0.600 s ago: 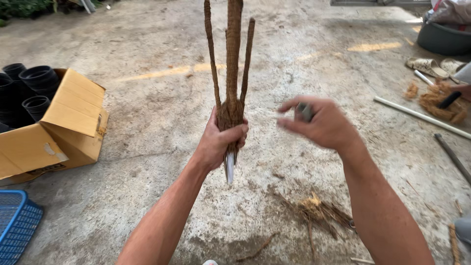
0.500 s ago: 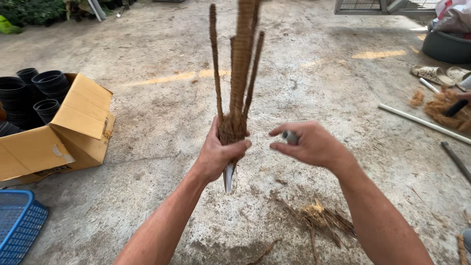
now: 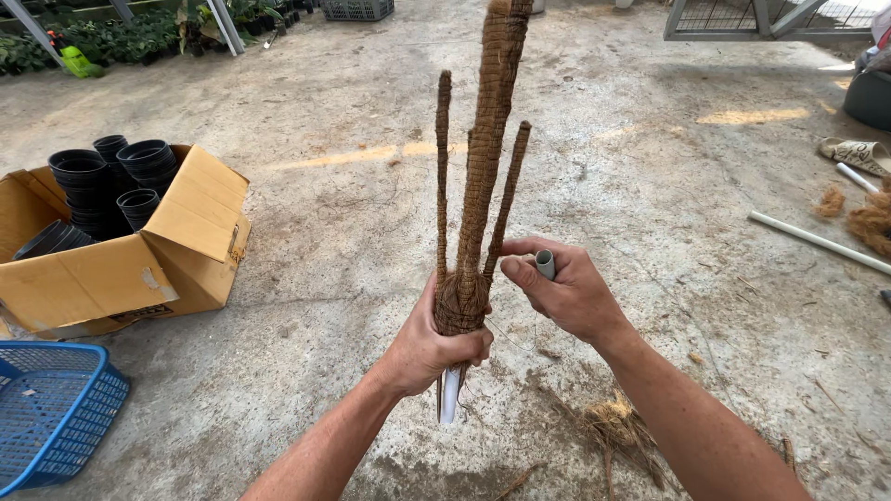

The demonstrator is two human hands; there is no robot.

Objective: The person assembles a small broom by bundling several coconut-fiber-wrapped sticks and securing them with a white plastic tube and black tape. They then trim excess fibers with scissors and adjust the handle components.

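left hand (image 3: 432,348) gripping coir pole bundle (image 3: 478,186) upright, right hand (image 3: 566,292) pinching small grey tube (image 3: 545,264) — beside it

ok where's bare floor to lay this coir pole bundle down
Bare concrete lies between the cardboard box and the left hand, and beyond the bundle. Crowded: fibre scraps underfoot, white pipe at right, blue basket at left.

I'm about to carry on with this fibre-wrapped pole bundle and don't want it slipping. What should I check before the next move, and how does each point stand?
1. Left hand grips the fibre-wrapped pole bundle at its bound base: ok.
2. Bundle upright: ok.
3. White pipe end shows below the fist: ok.
4. Right hand holds the small grey tube beside the thin stick: ok.
5. Binding tight enough: cannot tell.
6. Loose fibre on the concrete floor below: not ok.
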